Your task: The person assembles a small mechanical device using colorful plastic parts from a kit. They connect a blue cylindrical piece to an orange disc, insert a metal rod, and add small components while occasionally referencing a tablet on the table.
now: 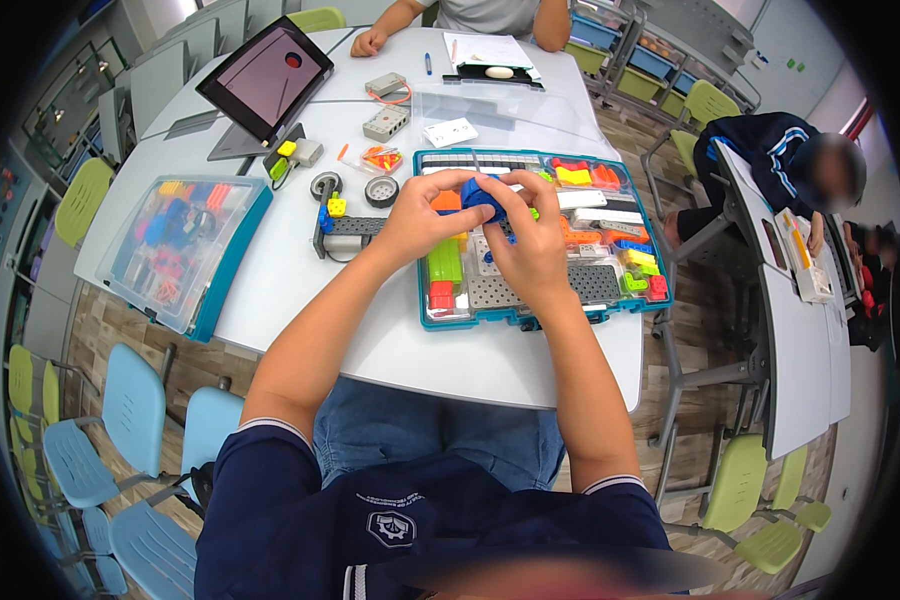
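Note:
My left hand (427,218) and my right hand (531,240) meet above an open teal parts case (432,322). Between their fingertips is a rounded blue plastic piece (478,196), partly covered by the fingers. Both hands are closed on it. Compartments under and around my hands hold colored building parts, among them a green block (444,262), a red block (441,295) and a grey perforated plate (595,284). Left of the case lies a partly built grey beam assembly (355,228) with a motor-like block. A black wheel (381,190) rests beside it.
A closed clear-lidded parts case (175,250) sits at the table's left edge. Behind stand a tilted laptop (267,82), grey electronic blocks (386,122) and a bag of orange pieces (381,158). Another person's hand (368,42) rests across the table. Blue chairs (135,405) stand at lower left.

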### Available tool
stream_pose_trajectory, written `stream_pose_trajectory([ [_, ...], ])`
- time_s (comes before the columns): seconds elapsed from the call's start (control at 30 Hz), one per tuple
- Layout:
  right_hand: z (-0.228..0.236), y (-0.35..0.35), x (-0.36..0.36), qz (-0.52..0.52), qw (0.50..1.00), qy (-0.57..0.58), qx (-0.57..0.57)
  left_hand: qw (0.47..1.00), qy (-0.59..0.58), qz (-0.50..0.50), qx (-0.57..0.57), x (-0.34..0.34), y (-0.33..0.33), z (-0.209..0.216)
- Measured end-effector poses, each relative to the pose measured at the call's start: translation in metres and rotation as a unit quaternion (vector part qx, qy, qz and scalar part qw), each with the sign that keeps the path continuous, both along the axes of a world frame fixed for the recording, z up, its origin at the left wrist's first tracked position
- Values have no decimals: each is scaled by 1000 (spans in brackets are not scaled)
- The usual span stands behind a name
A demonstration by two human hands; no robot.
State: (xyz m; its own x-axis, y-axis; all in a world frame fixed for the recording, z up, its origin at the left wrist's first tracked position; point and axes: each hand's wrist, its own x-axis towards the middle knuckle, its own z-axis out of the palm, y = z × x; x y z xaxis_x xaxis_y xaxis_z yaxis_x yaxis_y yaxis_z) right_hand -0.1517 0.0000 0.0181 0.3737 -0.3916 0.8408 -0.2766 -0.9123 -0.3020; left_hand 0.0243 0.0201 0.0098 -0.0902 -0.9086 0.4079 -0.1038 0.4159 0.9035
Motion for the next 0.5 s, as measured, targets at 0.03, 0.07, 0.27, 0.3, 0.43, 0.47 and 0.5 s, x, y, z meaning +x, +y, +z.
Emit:
stream_pose_trajectory([
  [0.03, 0, 0, 0, 0, 1000, -1, 0, 1000, -7, 7, -5, -1, 0, 0],
  [0.07, 0, 0, 0, 0, 1000, -2, 0, 1000, -14, 14, -13, -1, 1, 0],
  [0.27, -2, 0, 2, -8, 1000, -2, -6, 992, -77, 72, -69, -5, 4, 4],
  [0.3, -3, 0, 2, -8, 1000, -4, -7, 989, -91, 84, -77, -5, 5, 5],
  [0.43, -5, -2, 3, -7, 1000, -11, 0, 979, -110, 138, -102, -10, 8, 4],
  [0.47, -6, -2, 3, -5, 1000, -16, 4, 978, -99, 150, -107, -14, 8, 3],
  [0.5, -6, -3, 3, -8, 1000, -10, -1, 977, -95, 159, -110, -16, 8, 3],
])
